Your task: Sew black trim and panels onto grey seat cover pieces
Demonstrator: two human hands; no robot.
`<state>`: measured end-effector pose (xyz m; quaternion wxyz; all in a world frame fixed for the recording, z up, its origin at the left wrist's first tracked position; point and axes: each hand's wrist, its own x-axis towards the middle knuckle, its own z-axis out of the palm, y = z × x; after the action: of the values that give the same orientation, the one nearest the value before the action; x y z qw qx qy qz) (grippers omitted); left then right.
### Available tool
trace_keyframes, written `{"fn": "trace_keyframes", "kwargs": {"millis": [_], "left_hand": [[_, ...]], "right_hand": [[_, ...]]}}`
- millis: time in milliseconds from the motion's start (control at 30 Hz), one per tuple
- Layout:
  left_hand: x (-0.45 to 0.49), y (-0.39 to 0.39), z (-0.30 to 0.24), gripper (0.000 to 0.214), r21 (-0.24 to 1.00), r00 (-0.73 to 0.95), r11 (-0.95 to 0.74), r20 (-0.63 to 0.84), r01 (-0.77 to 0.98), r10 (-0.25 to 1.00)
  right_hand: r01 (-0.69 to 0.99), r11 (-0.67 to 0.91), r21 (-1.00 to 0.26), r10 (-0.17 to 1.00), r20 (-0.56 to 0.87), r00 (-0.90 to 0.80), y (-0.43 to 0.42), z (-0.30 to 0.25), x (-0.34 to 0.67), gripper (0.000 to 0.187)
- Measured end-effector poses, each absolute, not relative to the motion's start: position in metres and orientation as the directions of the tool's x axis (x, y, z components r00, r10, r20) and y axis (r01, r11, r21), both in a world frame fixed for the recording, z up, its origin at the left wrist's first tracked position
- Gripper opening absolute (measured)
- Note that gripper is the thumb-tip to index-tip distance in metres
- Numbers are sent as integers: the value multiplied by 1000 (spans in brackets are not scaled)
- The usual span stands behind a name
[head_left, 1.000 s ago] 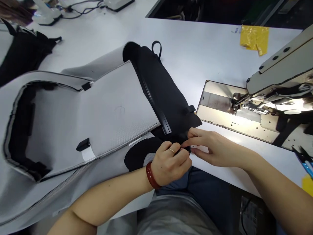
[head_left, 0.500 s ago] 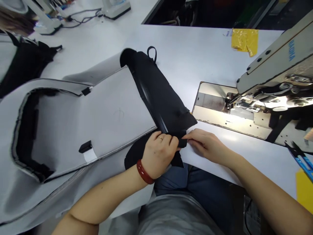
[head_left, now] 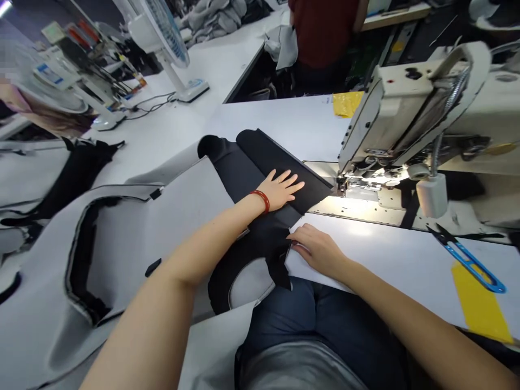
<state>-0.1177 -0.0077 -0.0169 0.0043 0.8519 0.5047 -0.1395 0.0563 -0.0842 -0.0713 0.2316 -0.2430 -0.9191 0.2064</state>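
My left hand (head_left: 280,190) lies flat on a black fabric panel (head_left: 272,157), its fingers spread. That panel joins a large grey padded fabric piece (head_left: 195,200) with a raised pocket-like frame edged in black. Pinched at the panel's near edge, close to my lap, is my right hand (head_left: 314,249), its fingertips closed on the black fabric. The panel's right corner reaches the needle area of a sewing machine (head_left: 365,157), whose lamp lights the metal bed.
Blue thread snips (head_left: 471,262) lie at the right by a yellow sheet (head_left: 481,300). Yellow tape (head_left: 347,104) sticks to the table's far side. White fans (head_left: 182,81) stand at the back left, and a person in a dark red top (head_left: 323,38) is beyond the table.
My left hand has left its grip at the near edge and spread out farther up the panel. The black panel has shifted toward the needle. The view has tilted up.
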Motion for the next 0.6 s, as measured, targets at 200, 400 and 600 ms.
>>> {"fn": "trace_keyframes", "kwargs": {"millis": [200, 400, 600], "left_hand": [[-135, -34, -12, 38, 13, 501, -504, -136, 863, 855], [-159, -140, 5, 53, 73, 758, -761, 72, 645, 649], [-141, -114, -8, 21, 262, 553, -650, 359, 713, 752]], "right_hand": [[456, 875, -161, 455, 593, -664, -72, -59, 66, 31], [495, 864, -87, 494, 338, -801, -47, -72, 56, 42], [571, 815, -97, 577, 224, -786, -49, -83, 46, 43]]}}
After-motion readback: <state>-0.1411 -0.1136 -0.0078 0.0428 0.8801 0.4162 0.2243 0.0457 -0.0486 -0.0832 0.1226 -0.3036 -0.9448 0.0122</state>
